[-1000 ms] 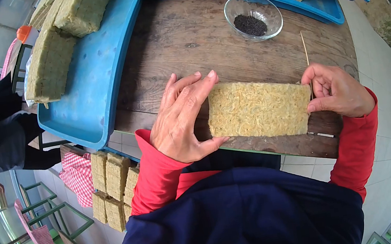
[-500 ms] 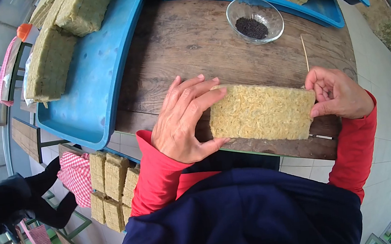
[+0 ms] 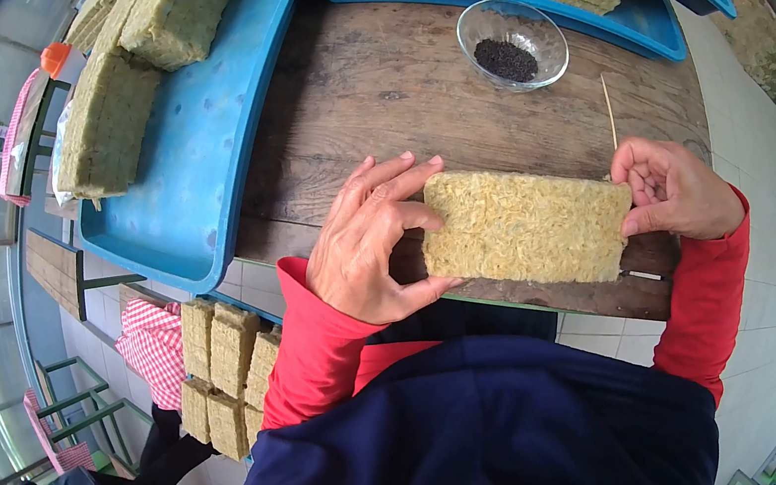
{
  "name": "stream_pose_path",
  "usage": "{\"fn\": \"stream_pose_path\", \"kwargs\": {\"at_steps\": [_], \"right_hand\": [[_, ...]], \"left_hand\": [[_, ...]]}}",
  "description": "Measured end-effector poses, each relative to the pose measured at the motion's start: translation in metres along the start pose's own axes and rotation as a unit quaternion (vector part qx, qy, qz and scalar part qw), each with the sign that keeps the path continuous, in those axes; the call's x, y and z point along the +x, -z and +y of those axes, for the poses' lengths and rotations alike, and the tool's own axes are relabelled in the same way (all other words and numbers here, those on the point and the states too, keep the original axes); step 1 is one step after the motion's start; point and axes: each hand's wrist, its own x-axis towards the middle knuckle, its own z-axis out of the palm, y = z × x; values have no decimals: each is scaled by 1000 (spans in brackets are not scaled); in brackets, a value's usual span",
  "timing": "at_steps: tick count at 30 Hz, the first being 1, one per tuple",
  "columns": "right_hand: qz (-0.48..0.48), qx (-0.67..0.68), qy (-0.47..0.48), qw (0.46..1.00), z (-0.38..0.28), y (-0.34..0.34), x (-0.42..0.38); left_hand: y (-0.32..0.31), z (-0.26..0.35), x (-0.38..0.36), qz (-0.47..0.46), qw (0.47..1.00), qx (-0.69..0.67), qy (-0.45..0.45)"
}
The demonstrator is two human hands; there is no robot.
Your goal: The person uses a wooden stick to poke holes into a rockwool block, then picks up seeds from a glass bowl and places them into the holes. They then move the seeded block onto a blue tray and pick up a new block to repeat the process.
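Both hands are gripping a rectangular yellow fibrous slab over the wooden desk: left hand and right hand pinching opposite ends. Squeezing harder is likely crumbling its edges.

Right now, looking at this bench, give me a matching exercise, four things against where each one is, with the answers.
Things:
1. fibrous slab
2. glass bowl
3. thin stick
4. blue tray

Places:
A. far side, holding dark seeds
B. between both hands
C. left, carrying stacked slabs
D. on the wood just beyond the right hand

Pairs: 1-B, 2-A, 3-D, 4-C
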Motion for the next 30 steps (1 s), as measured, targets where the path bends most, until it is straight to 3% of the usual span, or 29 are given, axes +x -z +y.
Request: {"fn": "stream_pose_path", "kwargs": {"at_steps": [22, 25, 27, 28, 30], "right_hand": [[11, -37, 31, 999, 1, 0, -3], [39, -4, 62, 997, 12, -1, 4], [257, -85, 82, 959, 21, -2, 13], [336, -205, 57, 918, 19, -1, 15], [369, -252, 18, 895, 14, -8, 21]], "left_hand": [[-4, 3, 1, 16, 1000, 13, 16], [-4, -1, 2, 7, 999, 43, -16], [-4, 0, 2, 5, 999, 41, -15], [-4, 0, 2, 5, 999, 40, -13], [-4, 0, 3, 5, 999, 38, -16]]}}
